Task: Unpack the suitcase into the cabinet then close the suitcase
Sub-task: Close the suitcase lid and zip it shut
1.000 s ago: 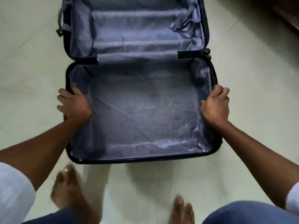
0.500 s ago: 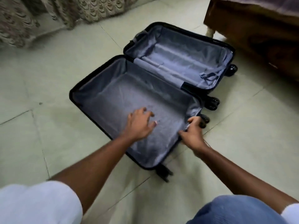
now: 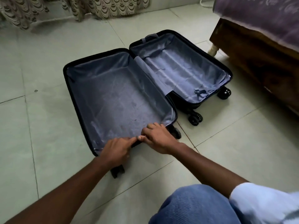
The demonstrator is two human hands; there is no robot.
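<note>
Suitcase (image 3: 123,101) open on floor (image 3: 40,126); bed (image 3: 258,50) beside.

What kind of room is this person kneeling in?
Most likely a bedroom at home. A wooden bed frame with a purple cover stands at the right, a patterned curtain hangs down to the pale tiled floor, and an emptied suitcase lies open.

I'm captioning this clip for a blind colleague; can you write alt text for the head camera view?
An empty suitcase lies open flat on a tiled floor, grey lining showing in both halves. The left hand and right hand meet at its near rim, fingers curled on the edge. A wooden bed stands at right.
</note>
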